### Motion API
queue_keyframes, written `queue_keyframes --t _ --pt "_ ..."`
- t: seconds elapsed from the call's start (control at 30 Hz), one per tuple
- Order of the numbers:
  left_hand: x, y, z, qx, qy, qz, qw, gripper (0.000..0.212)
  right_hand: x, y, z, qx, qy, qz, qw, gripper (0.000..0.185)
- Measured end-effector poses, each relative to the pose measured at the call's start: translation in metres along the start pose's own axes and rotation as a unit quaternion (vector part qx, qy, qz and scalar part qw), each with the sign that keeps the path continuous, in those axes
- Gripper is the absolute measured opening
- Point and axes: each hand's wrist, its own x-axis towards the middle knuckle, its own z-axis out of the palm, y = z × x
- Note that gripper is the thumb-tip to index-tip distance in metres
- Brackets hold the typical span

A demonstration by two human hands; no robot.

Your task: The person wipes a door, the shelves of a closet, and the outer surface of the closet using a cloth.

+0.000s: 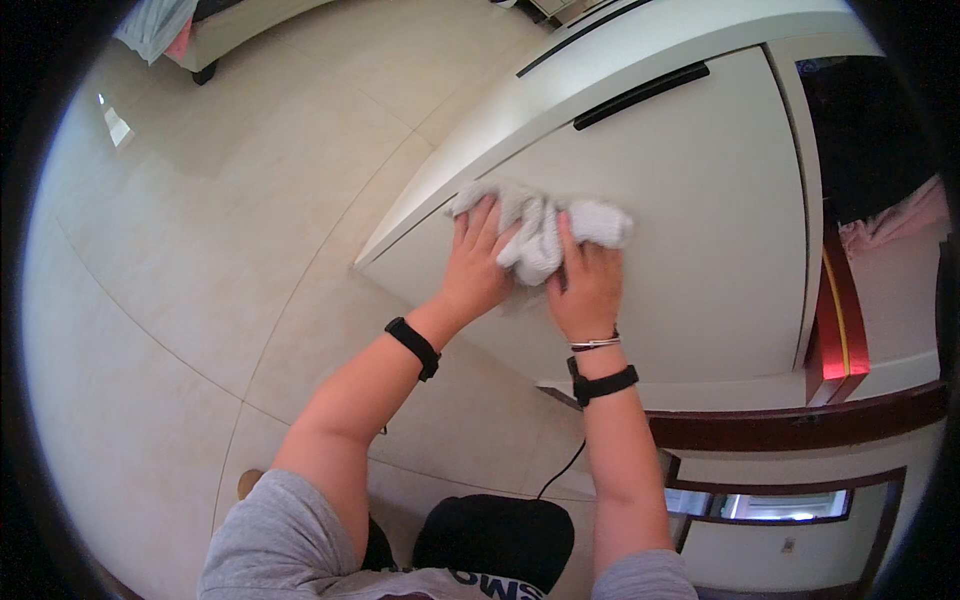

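A crumpled white cloth [536, 240] lies against the white cabinet door [697, 247] in front of me. My left hand [480, 255] presses on the cloth's left part, fingers spread over it. On the right part, my right hand [589, 281] grips the cloth with its fingers partly tucked under a fold. Both wrists wear black bands, and the right one also has thin bracelets. A black bar handle [641, 96] is fixed along the door's edge, beyond the hands.
An open compartment with dark and pink fabric [896, 217] and a shiny red object [836, 322] lies at the right. Tiled floor [300, 187] extends left, with a bed-like piece of furniture [240, 34] at the top left. A black cable [564, 469] trails near my legs.
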Motion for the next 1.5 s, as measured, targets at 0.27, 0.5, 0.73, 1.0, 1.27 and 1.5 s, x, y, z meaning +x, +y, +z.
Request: queue_keyframes --t 0.27,0.5,0.73,1.0,1.27,1.5 --pt "0.067 0.039 -0.047 -0.112 0.077 -0.007 0.991 0.065 0.051 -0.004 -0.063 0.102 0.100 0.117 0.983 0.043" --pt "0.088 0.036 -0.078 -0.136 0.188 -0.042 0.972 0.067 0.101 -0.022 -0.078 0.198 0.129 0.316 0.919 0.029" --pt "0.091 0.022 -0.080 -0.135 0.177 -0.061 0.973 0.070 0.142 -0.027 -0.078 0.140 0.096 0.362 0.917 0.037" --pt "0.099 0.013 -0.096 -0.186 0.108 -0.051 0.975 0.061 0.136 -0.021 -0.073 0.190 0.118 0.348 0.910 0.028" --pt "0.094 0.011 -0.116 -0.230 -0.063 -0.103 0.966 0.043 0.109 -0.051 -0.101 0.313 0.104 0.354 0.875 0.018" --pt "0.102 0.046 -0.147 -0.350 -0.080 -0.028 0.933 0.042 0.075 -0.076 -0.135 0.325 0.068 0.333 0.883 0.015"
